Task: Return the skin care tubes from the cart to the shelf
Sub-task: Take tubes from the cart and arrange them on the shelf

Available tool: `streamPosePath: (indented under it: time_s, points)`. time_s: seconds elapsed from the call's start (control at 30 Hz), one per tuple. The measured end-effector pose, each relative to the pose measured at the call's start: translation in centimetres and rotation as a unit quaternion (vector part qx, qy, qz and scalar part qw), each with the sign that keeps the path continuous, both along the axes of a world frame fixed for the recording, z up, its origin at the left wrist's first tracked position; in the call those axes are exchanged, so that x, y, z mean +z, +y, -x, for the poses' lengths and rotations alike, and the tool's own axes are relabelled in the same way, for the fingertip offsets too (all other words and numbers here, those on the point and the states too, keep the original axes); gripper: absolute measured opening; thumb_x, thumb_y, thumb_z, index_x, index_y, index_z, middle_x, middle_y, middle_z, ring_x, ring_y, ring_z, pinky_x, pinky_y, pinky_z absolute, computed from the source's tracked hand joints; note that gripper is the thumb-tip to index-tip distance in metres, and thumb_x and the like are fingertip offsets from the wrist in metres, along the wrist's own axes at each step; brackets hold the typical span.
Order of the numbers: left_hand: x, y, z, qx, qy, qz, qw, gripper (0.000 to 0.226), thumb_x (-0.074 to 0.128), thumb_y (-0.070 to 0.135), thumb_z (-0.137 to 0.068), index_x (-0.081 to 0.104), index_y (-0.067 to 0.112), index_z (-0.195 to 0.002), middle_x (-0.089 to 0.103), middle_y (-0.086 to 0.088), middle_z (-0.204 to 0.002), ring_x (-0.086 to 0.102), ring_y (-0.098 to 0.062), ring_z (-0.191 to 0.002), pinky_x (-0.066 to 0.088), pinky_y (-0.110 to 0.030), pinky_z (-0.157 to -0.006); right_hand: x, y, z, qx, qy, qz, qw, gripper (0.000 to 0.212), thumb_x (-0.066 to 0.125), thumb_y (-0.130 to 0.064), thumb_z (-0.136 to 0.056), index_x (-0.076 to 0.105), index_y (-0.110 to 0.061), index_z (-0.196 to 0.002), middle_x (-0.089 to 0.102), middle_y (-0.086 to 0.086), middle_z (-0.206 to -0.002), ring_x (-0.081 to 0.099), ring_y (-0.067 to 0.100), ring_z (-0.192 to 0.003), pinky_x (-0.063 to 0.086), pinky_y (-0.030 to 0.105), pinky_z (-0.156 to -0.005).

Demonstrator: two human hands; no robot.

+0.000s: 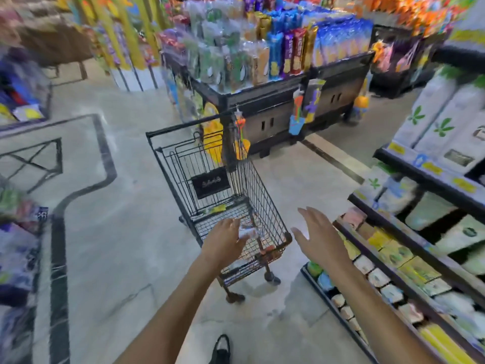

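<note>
A black wire shopping cart [265, 187] stands on the floor in front of me. My left hand [225, 240] reaches over its basket and its fingers meet a whitish blurred pack [248, 232]; the blur hides whether they hold it. More red and white items [267, 249] lie at the basket's near end, too blurred to name. My right hand [317, 235] hovers open, fingers spread, between the cart and the shelf [388, 261] on the right. That shelf carries rows of small boxed and tubed products.
A black display stand [283, 101] stacked with snack packs stands just behind the cart. Shelves with goods line the left edge [21, 248]. My shoe [221, 350] shows at the bottom. Bare tiled floor [118, 245] lies left of the cart.
</note>
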State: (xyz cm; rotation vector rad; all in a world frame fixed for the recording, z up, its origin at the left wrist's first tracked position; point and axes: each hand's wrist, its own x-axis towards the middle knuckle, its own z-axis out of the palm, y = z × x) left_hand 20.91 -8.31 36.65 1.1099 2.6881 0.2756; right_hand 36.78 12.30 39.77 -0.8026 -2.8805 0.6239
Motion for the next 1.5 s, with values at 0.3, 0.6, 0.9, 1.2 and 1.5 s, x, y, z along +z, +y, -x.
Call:
streamPosePath:
  time_s: [0.3,0.6,0.9,1.2,1.5]
  points:
    - [-5.9,-2.3,9.5,0.028,-0.047,0.023,0.998,0.063,0.045,0.051,-0.103,0.036,0.013,-0.152,0.047,-0.011,-0.151,0.046,-0.031,-0.137,0.045,-0.045,-0.111,-5.2,-2.5,11.5,0.031,-0.070,0.048,0.996,0.060,0.047,-0.043,-0.105,0.035,-0.017,-0.158,0.032,0.006,-0.165,0.029,0.023,-0.152,0.030,0.037,-0.121]
    - [-13.9,2.0,18.8,-0.027,-0.124,0.095,0.987,0.055,0.051,0.045,-0.102,0.042,0.011,-0.145,0.051,-0.016,-0.144,0.052,-0.035,-0.128,0.050,-0.049,-0.102,-12.0,-0.1,22.0,0.034,-0.172,0.084,0.981,0.055,0.055,-0.027,-0.103,0.040,-0.015,-0.154,0.043,0.008,-0.156,0.046,0.027,-0.139,0.042,0.038,-0.109]
    - [-23.8,9.4,23.0,-0.002,-0.201,0.145,0.969,0.060,0.059,0.035,-0.100,0.035,0.014,-0.151,0.045,-0.017,-0.150,0.050,-0.034,-0.132,0.046,-0.053,-0.110,-23.9,6.7,29.3,0.064,-0.243,0.125,0.960,0.061,0.063,-0.003,-0.091,0.046,-0.016,-0.148,0.055,0.010,-0.139,0.062,0.025,-0.109,0.054,0.035,-0.086]
    - [-36.9,15.9,25.8,-0.009,-0.235,0.170,0.957,0.070,0.063,0.015,-0.095,0.029,0.010,-0.155,0.034,-0.017,-0.160,0.038,-0.036,-0.143,0.037,-0.051,-0.118,-38.3,11.8,33.7,0.132,-0.296,0.123,0.938,0.071,0.062,0.012,-0.077,0.048,-0.014,-0.142,0.056,0.011,-0.138,0.060,0.027,-0.115,0.058,0.042,-0.089]
    - [-47.7,18.2,27.8,-0.043,-0.203,0.178,0.962,0.065,0.071,0.015,-0.088,0.039,0.014,-0.145,0.046,-0.014,-0.140,0.048,-0.036,-0.124,0.051,-0.054,-0.098,-49.5,12.8,35.7,0.175,-0.310,0.102,0.929,0.083,0.072,0.004,-0.078,0.039,-0.015,-0.152,0.045,0.010,-0.147,0.042,0.030,-0.136,0.050,0.046,-0.104]
